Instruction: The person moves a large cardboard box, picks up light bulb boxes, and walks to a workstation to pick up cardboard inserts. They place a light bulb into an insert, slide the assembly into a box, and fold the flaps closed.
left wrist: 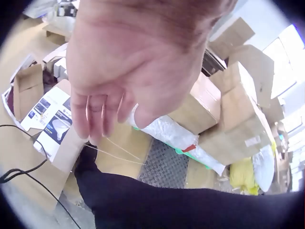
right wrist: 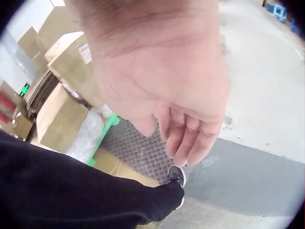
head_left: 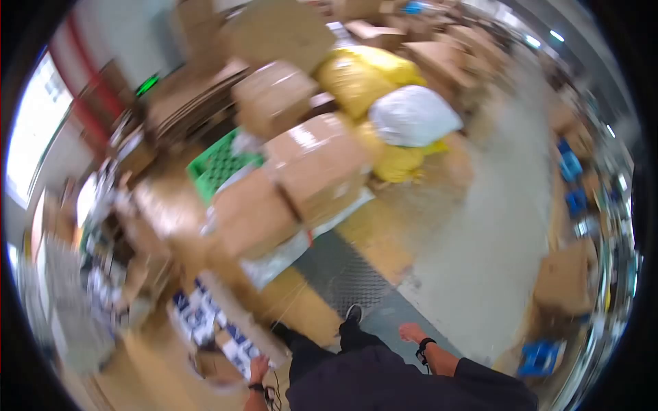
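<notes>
My left hand (left wrist: pixel 133 71) hangs at my side with relaxed fingers and holds nothing. In the head view that left hand (head_left: pixel 258 370) overlaps the end of a white and blue printed carton (head_left: pixel 236 342) on the floor. My right hand (right wrist: pixel 167 100) hangs with loosely curled fingers over the floor, nothing in its grasp. The head view has the right hand (head_left: pixel 412 333) out beside my dark trousers, with a black strap on the wrist. Ahead of me stand large taped brown boxes (head_left: pixel 319 157), on a green-edged base wrapped in clear plastic.
Yellow sacks (head_left: pixel 353 79) and a white sack (head_left: pixel 415 116) lie beyond the boxes. A green crate (head_left: pixel 223 164) stands to their left. A dark textured mat (head_left: pixel 343 274) lies before my feet. Grey floor (head_left: pixel 480 226) runs along the right, bordered by boxes and blue items (head_left: pixel 541 356).
</notes>
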Tool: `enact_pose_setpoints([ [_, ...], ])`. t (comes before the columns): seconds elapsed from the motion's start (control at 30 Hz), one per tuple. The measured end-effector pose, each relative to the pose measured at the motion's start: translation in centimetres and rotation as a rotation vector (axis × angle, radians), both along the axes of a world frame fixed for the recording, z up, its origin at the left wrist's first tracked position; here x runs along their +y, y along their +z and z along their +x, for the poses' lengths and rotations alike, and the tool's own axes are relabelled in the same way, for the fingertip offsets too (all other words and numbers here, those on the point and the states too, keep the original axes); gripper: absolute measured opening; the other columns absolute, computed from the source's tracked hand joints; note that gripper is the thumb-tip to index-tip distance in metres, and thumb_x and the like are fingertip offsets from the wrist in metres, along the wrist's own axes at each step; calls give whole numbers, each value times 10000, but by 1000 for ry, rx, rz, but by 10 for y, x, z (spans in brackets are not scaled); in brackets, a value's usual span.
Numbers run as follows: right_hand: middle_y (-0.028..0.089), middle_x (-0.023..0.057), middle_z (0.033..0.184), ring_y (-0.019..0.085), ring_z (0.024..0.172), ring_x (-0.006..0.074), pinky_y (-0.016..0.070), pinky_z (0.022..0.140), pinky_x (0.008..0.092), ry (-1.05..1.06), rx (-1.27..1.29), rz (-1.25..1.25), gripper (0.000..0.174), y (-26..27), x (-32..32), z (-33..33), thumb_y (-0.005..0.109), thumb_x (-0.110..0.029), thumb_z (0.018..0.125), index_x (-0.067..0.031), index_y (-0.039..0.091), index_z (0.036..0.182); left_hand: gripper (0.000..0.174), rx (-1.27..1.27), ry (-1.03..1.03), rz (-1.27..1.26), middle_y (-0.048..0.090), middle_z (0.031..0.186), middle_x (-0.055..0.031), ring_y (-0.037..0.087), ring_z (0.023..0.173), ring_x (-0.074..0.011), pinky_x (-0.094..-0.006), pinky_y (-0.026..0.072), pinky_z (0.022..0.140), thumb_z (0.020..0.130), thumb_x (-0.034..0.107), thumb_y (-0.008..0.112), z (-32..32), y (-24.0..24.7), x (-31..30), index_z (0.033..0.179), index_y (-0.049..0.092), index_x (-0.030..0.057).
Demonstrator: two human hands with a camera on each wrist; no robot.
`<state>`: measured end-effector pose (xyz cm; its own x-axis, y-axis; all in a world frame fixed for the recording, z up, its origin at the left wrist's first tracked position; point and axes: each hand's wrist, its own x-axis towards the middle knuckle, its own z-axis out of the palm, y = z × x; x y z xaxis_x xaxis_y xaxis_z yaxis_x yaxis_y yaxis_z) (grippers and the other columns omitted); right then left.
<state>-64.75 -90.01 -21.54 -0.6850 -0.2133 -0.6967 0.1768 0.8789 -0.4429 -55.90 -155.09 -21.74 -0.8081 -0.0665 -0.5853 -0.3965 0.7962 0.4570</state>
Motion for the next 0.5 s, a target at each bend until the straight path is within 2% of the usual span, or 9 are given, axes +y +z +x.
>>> enact_pose_setpoints([
  [0.03,702,104,744,691,663,257,554,638,402,-10,-62,110,352,3,15,14,520,-338,957,-59,714,864,305,32,-48,12,733,856,-184,720,669,-282,-373,561,584,912,218,580,-16,11,8,1070,726,2],
  [0.1,693,108,706,689,647,253,557,638,395,-25,-127,215,404,18,42,27,501,-372,952,-60,719,817,287,-185,435,267,738,892,-176,738,694,-268,-377,584,609,889,230,609,-40,37,40,1032,729,12],
  [0.17,683,102,679,682,626,242,561,623,379,-742,-134,-123,401,36,48,43,508,-371,932,-65,719,783,261,-180,475,298,740,875,-160,749,707,-247,-371,595,611,874,234,627,-64,48,57,946,736,8],
  [0.2,683,102,679,682,626,242,561,623,379,-768,-123,-136,401,26,57,48,508,-371,932,-65,719,783,264,-157,265,243,720,769,-146,745,691,-233,-361,580,577,876,233,626,-76,28,50,893,739,-5],
  [0.27,654,89,645,672,606,196,532,540,373,-188,-62,146,241,14,78,57,583,-277,910,-94,701,804,264,-245,224,228,712,710,-150,741,688,-278,-379,574,591,862,256,641,-111,30,63,826,734,12],
  [0.3,654,89,645,672,606,196,532,540,373,-215,-52,142,241,14,78,58,583,-277,910,-94,701,804,267,-254,165,194,718,718,-162,742,708,-305,-398,576,609,850,268,651,-128,16,66,813,731,16],
  [0.37,669,100,662,672,613,236,539,572,401,-1051,-52,-120,299,53,55,57,595,-304,883,-90,685,695,271,-166,32,188,726,777,-171,734,734,-332,-426,576,635,829,283,658,-173,7,77,793,728,24],
  [0.43,688,118,734,674,628,261,542,591,427,-974,-105,-73,249,66,55,57,608,-312,862,-114,705,746,275,-77,-100,186,734,835,-181,726,760,-358,-454,577,661,808,299,665,-227,4,86,774,725,33],
  [0.5,692,116,744,681,635,248,551,595,414,-90,70,302,304,0,69,100,590,-329,905,-95,696,742,229,-44,-941,-102,705,767,-147,709,728,-322,-441,553,606,838,277,653,-291,-7,117,804,705,57],
])
